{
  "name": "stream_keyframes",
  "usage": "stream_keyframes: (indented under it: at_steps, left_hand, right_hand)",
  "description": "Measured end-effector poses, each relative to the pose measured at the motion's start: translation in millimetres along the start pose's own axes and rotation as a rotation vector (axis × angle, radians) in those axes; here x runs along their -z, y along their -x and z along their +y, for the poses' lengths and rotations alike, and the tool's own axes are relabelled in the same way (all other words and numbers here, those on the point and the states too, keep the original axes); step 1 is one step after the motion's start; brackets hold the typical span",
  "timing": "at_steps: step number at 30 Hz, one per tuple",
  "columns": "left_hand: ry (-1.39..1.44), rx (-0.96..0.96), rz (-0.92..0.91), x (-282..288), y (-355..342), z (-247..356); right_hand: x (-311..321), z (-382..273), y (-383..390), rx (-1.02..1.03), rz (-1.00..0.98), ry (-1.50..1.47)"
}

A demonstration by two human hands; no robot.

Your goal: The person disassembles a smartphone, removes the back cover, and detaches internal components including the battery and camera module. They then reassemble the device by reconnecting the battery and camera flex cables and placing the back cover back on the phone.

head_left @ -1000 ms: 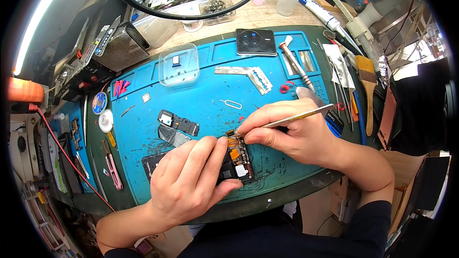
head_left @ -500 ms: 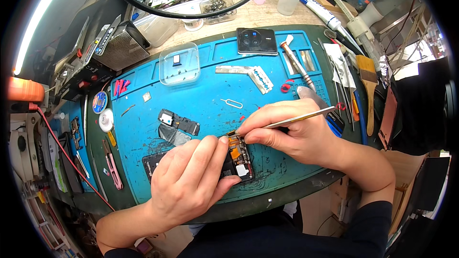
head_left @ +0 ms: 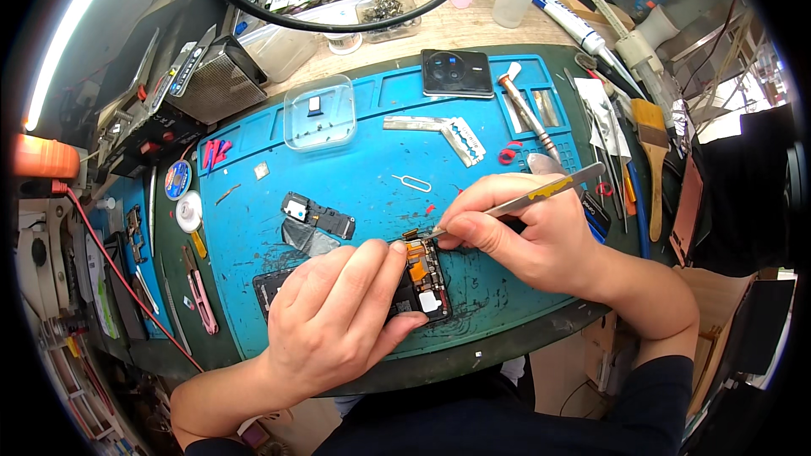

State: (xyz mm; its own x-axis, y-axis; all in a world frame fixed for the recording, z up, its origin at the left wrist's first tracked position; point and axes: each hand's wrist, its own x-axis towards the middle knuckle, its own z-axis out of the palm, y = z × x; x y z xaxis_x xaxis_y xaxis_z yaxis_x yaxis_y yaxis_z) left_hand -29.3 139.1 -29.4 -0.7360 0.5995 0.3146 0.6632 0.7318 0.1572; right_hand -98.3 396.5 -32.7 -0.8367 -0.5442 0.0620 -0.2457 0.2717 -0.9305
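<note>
An opened smartphone (head_left: pixel 429 297) lies on the blue work mat (head_left: pixel 490 329), its inner boards, an orange flex cable (head_left: pixel 418 268) and a white patch exposed. My left hand (head_left: pixel 334 312) covers its middle, fingers together over the far edge and thumb along the near edge, gripping it. In a pinch, my right hand (head_left: pixel 528 236) holds a slim flat metal tool (head_left: pixel 553 187) with yellow marking. The tool's tip meets the phone's far right corner, beside a small raised connector piece (head_left: pixel 410 234). Past my left fingers lies a black phone inner cover (head_left: pixel 317 215) with a grey film.
Farther back are a clear box of screws (head_left: pixel 319 135), a SIM pin (head_left: pixel 412 182), a razor blade (head_left: pixel 463 142) and a dark phone (head_left: pixel 456 73). Brush (head_left: pixel 650 139) and hand tools line the right side. A black cable (head_left: pixel 338 27) arches across the top.
In my right hand the metal tool has rolled, so its broad yellow-marked face shows, and its rear end has risen slightly rightward. My left hand stays on the phone.
</note>
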Motion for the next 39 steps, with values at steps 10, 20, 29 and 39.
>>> stream_keyframes:
  at_steps: [10, 20, 29, 39]
  left_hand:
    - [-0.023, 0.02, -0.041, 1.9, -1.3, 3.0]
    - [-0.019, 0.029, -0.073, 2.4, -0.5, 2.7]
    - [-0.029, 0.019, -0.09, 4.0, -2.0, 3.0]
    - [-0.046, -0.015, -0.022, 1.4, -2.1, 2.3]
  right_hand:
    - [0.7, 2.2, 0.7, 0.045, 0.005, 0.024]
    - [1.5, 2.1, 0.2, 0.042, 0.001, 0.028]
    - [1.3, 2.8, 0.2, 0.087, 0.01, 0.039]
    - [1.6, 3.2, 0.8, 0.062, -0.002, 0.032]
